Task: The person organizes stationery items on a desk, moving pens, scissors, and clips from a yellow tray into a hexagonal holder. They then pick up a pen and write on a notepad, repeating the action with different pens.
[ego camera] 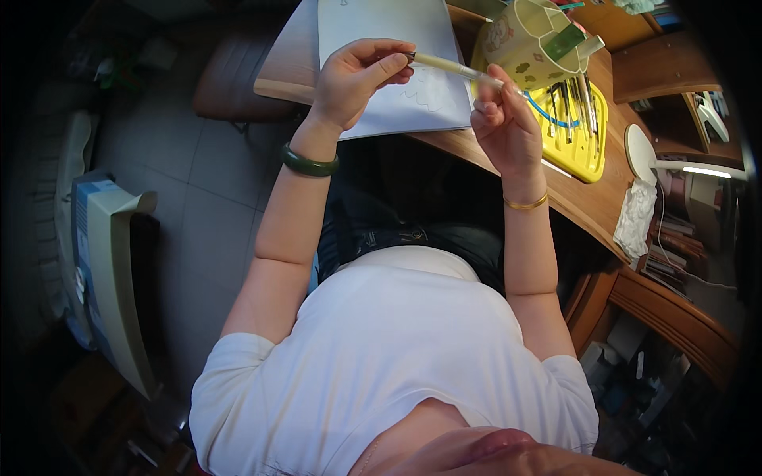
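Observation:
A slim pen or brush with a pale barrel (440, 63) is stretched between my two hands, over a white sheet of paper (387, 30). The fingertips of my left hand (366, 77) pinch its dark end. Thumb and fingers of my right hand (506, 119) hold its clear end; the fingers there are slightly blurred. Faint wavy lines are drawn on the paper below. To the right, a yellow tray (586, 166) holds several slender brushes or pens (571, 107) and a blue ring. Above the tray stands a pale yellow divided container (518, 35) with a green item inside.
The wooden desk (476, 152) runs down to the right, bearing a white lamp (643, 152) and a crumpled white tissue or bag (636, 220). A brown seat (232, 77) stands left of the desk. Farther left on the tiled floor is a large box (113, 268).

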`<action>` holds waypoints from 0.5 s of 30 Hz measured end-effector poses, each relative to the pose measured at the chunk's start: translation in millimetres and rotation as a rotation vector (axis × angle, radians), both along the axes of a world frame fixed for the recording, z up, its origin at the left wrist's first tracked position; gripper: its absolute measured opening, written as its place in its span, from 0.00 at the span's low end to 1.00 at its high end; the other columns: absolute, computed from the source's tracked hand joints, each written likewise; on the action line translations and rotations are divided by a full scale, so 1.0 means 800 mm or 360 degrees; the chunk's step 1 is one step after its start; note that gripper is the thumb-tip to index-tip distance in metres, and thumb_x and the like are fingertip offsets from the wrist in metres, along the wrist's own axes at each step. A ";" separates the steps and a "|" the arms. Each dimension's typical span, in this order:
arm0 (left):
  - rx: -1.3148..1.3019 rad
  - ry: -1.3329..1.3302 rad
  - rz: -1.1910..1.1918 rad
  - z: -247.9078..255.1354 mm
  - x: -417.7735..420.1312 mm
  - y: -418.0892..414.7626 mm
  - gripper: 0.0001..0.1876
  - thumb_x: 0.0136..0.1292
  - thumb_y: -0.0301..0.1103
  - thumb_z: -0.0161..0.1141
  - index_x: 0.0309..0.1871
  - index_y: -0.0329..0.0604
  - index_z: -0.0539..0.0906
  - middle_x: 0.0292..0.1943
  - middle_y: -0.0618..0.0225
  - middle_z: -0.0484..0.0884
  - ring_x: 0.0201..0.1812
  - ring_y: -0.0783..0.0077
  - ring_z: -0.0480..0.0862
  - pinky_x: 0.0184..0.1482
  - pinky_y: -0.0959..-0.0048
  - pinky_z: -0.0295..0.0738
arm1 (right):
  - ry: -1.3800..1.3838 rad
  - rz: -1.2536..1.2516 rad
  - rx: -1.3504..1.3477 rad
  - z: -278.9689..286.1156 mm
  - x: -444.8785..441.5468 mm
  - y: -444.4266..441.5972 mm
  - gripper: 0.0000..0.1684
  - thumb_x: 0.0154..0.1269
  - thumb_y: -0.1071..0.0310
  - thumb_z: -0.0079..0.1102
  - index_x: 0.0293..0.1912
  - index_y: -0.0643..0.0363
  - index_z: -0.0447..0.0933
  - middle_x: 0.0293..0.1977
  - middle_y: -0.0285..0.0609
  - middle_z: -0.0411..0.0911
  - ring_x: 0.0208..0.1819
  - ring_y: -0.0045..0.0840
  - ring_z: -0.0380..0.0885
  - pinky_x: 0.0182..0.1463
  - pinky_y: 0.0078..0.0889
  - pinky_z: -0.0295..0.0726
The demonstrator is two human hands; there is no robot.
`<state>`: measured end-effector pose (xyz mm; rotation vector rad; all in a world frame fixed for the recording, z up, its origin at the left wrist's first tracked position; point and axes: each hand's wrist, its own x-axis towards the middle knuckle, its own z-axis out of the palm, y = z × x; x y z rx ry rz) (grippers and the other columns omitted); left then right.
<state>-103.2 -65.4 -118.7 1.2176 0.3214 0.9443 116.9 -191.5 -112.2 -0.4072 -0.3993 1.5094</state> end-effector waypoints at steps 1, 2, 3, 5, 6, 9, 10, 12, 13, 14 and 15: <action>-0.0105 0.0081 -0.0003 -0.001 -0.001 -0.003 0.10 0.73 0.28 0.63 0.52 0.36 0.87 0.45 0.59 0.88 0.46 0.68 0.90 0.52 0.72 0.87 | -0.0128 -0.0038 0.0053 -0.003 0.002 0.005 0.19 0.82 0.61 0.50 0.62 0.63 0.75 0.39 0.46 0.83 0.32 0.21 0.81 0.37 0.20 0.81; -0.0177 0.0153 0.0020 0.000 -0.001 -0.006 0.10 0.73 0.28 0.63 0.52 0.35 0.87 0.44 0.59 0.89 0.46 0.68 0.90 0.52 0.73 0.87 | -0.0256 -0.0077 0.0106 -0.005 0.003 0.007 0.19 0.82 0.61 0.50 0.62 0.63 0.75 0.38 0.45 0.83 0.32 0.20 0.81 0.37 0.20 0.80; -0.0245 0.0219 0.0047 0.001 0.000 -0.008 0.10 0.72 0.28 0.64 0.53 0.35 0.87 0.44 0.59 0.89 0.45 0.69 0.90 0.51 0.73 0.87 | -0.0388 -0.0110 0.0164 -0.005 0.004 0.009 0.19 0.82 0.61 0.50 0.62 0.63 0.75 0.37 0.45 0.83 0.32 0.20 0.81 0.36 0.19 0.79; -0.0284 0.0300 0.0082 0.003 0.003 -0.009 0.10 0.71 0.28 0.65 0.52 0.34 0.87 0.43 0.59 0.89 0.44 0.69 0.90 0.50 0.73 0.87 | -0.0631 -0.0290 0.0094 -0.002 -0.003 0.009 0.20 0.82 0.58 0.52 0.60 0.63 0.76 0.34 0.42 0.83 0.29 0.19 0.79 0.33 0.18 0.77; -0.0255 0.0317 0.0090 0.003 0.003 -0.009 0.10 0.71 0.28 0.65 0.52 0.34 0.87 0.43 0.59 0.89 0.44 0.69 0.90 0.50 0.73 0.87 | -0.0736 -0.0360 0.0069 -0.001 -0.005 0.009 0.20 0.82 0.58 0.52 0.60 0.63 0.76 0.33 0.41 0.82 0.28 0.18 0.79 0.32 0.17 0.76; -0.0073 0.0296 0.0130 -0.001 0.008 -0.012 0.08 0.70 0.25 0.65 0.50 0.33 0.87 0.42 0.59 0.89 0.43 0.69 0.90 0.48 0.73 0.88 | -0.0723 -0.0439 -0.0065 0.000 -0.004 0.012 0.21 0.81 0.56 0.53 0.58 0.64 0.77 0.30 0.37 0.81 0.25 0.16 0.77 0.30 0.16 0.75; 0.0005 0.0276 0.0145 -0.001 0.010 -0.013 0.08 0.70 0.24 0.65 0.49 0.33 0.87 0.42 0.59 0.89 0.42 0.69 0.90 0.48 0.73 0.88 | -0.0664 -0.0444 -0.0119 0.001 -0.003 0.014 0.21 0.81 0.56 0.53 0.57 0.65 0.77 0.29 0.36 0.80 0.25 0.15 0.76 0.29 0.16 0.74; 0.0291 0.0380 0.0232 0.004 0.008 -0.018 0.06 0.68 0.22 0.67 0.46 0.33 0.88 0.40 0.59 0.89 0.42 0.69 0.90 0.47 0.73 0.88 | -0.0551 -0.0395 -0.0146 0.003 -0.004 0.014 0.21 0.81 0.56 0.54 0.56 0.65 0.77 0.28 0.35 0.78 0.23 0.14 0.73 0.29 0.15 0.72; 0.0433 0.0432 0.0273 0.007 0.008 -0.020 0.06 0.66 0.21 0.67 0.45 0.34 0.88 0.40 0.59 0.89 0.41 0.69 0.90 0.47 0.73 0.88 | -0.0495 -0.0372 -0.0161 0.002 -0.003 0.014 0.21 0.81 0.56 0.54 0.55 0.65 0.77 0.27 0.34 0.77 0.22 0.14 0.72 0.28 0.15 0.72; 0.0628 0.0396 0.0367 0.008 0.009 -0.019 0.06 0.63 0.21 0.69 0.43 0.35 0.89 0.39 0.61 0.90 0.40 0.70 0.90 0.46 0.74 0.88 | -0.0471 -0.0336 -0.0136 0.000 -0.003 0.015 0.21 0.80 0.55 0.55 0.55 0.66 0.78 0.27 0.34 0.76 0.23 0.14 0.71 0.29 0.15 0.72; 0.0823 0.0358 0.0461 0.010 0.011 -0.018 0.06 0.60 0.21 0.70 0.41 0.36 0.89 0.38 0.62 0.90 0.38 0.71 0.90 0.45 0.76 0.87 | -0.0448 -0.0300 -0.0112 -0.003 -0.002 0.015 0.21 0.80 0.55 0.56 0.55 0.66 0.78 0.27 0.33 0.76 0.24 0.14 0.71 0.30 0.15 0.71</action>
